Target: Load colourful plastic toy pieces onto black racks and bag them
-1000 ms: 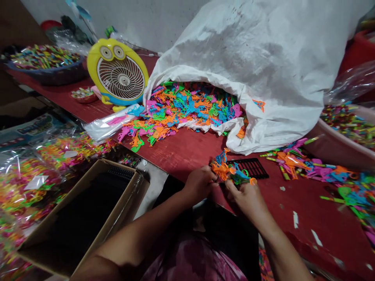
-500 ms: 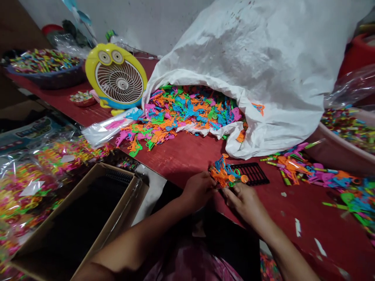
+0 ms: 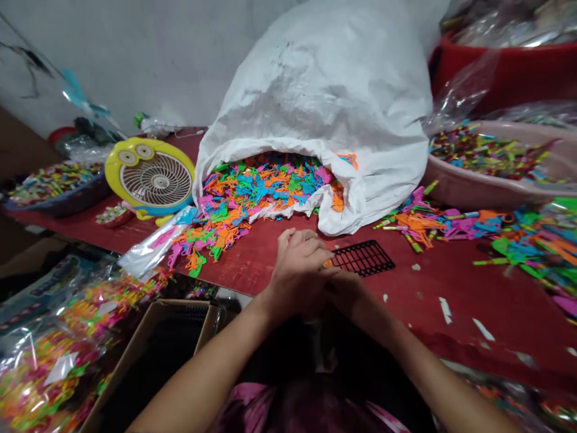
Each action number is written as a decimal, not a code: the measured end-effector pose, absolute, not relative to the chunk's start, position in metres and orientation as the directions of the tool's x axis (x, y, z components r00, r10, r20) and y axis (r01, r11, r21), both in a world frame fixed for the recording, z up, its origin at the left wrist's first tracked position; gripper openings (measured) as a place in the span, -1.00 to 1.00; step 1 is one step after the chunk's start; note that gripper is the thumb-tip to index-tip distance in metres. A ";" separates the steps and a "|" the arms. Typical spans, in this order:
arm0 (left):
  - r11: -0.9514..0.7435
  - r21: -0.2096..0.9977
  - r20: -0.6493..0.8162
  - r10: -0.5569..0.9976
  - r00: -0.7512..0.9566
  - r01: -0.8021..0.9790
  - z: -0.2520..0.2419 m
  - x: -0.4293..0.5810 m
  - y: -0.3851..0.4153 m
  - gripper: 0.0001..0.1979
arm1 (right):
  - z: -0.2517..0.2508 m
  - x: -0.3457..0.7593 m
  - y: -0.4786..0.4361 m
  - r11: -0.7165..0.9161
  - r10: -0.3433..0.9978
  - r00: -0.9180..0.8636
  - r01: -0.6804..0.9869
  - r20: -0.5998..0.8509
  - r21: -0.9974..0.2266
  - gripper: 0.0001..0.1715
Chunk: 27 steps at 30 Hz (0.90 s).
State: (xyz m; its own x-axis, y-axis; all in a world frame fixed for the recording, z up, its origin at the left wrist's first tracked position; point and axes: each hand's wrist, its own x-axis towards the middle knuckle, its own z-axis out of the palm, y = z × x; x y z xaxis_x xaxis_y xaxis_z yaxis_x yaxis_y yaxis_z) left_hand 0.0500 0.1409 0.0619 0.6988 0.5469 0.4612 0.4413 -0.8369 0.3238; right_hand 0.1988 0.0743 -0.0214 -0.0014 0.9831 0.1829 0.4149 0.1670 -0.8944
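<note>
My left hand (image 3: 297, 264) lies curled over a bunch of small coloured plastic toy pieces at the near edge of the red table (image 3: 451, 282). Only an orange bit of the bunch (image 3: 327, 263) peeks out beside its fingers. My right hand (image 3: 349, 287) presses against the left from below and the right, with its fingers closed and mostly hidden. A black plastic grid (image 3: 363, 257) lies flat on the table just right of both hands.
A big white sack (image 3: 324, 102) spills coloured plastic pieces (image 3: 252, 192) behind the hands. More pieces (image 3: 451, 222) lie to the right, before a pink basin (image 3: 487, 180). A yellow fan (image 3: 151, 177) stands at the left. An open cardboard box (image 3: 153, 355) and filled clear bags (image 3: 49, 355) sit below left.
The view has swung right and up. My left hand has closed over the bunch of pieces, which showed plainly between both hands before. The hands now sit nearer the black grid.
</note>
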 end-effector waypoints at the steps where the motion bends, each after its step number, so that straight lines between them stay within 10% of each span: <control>1: -0.843 0.305 0.461 0.538 0.706 0.443 0.061 0.049 0.143 -0.86 | -0.020 0.199 0.074 0.181 0.980 -0.002 0.401 0.197 -0.898 -0.76; 16: -0.881 0.222 0.490 0.472 0.733 0.418 0.063 0.036 0.140 -0.80 | -0.010 0.216 0.068 0.222 0.975 -0.098 0.344 0.200 -0.912 -0.79; 27: -0.812 0.214 0.790 0.471 0.393 0.543 0.036 0.025 0.105 -0.54 | -0.030 0.188 0.077 0.069 0.994 -0.008 0.812 0.106 -0.580 -0.78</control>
State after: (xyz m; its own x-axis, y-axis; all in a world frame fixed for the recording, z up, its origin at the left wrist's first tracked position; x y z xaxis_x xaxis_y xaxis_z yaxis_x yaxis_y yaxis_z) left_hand 0.0248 0.1049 0.0355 0.3934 0.4709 0.7896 0.5428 -0.8122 0.2139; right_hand 0.1880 0.0766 -0.0304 -0.0080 0.9943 0.1062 0.8116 0.0685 -0.5802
